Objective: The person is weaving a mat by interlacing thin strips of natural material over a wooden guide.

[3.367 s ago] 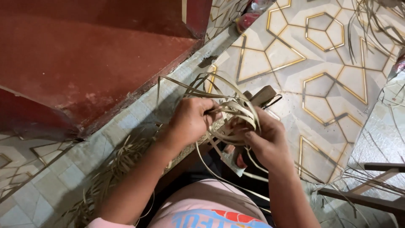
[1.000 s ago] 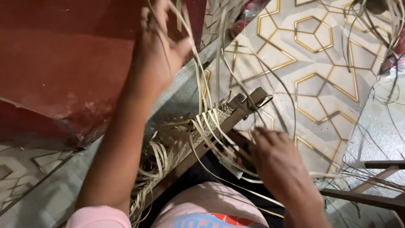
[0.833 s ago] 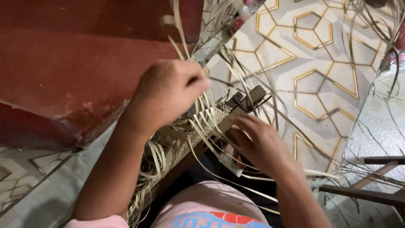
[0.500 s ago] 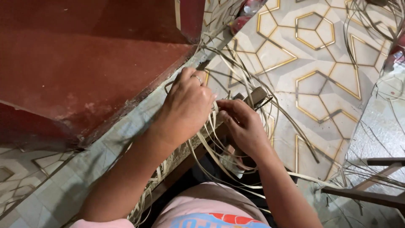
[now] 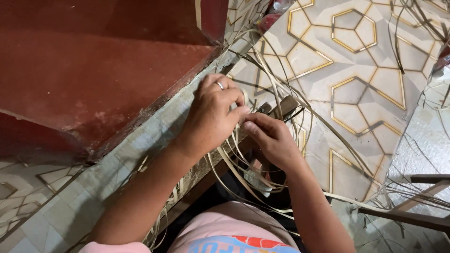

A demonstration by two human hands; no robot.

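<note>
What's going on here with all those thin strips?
A person is working pale thin strips with both bare hands, close together over a wooden bar. The left hand, with a ring on one finger, and the right hand pinch strips where the fingertips meet. Loose strips loop out over the patterned tile floor, beside a dark red step.

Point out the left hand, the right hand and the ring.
left hand [image 5: 213,117], head view, on the back of the hand.
right hand [image 5: 274,140], head view, on the back of the hand.
ring [image 5: 220,85], head view, on the band around a left finger.
</note>
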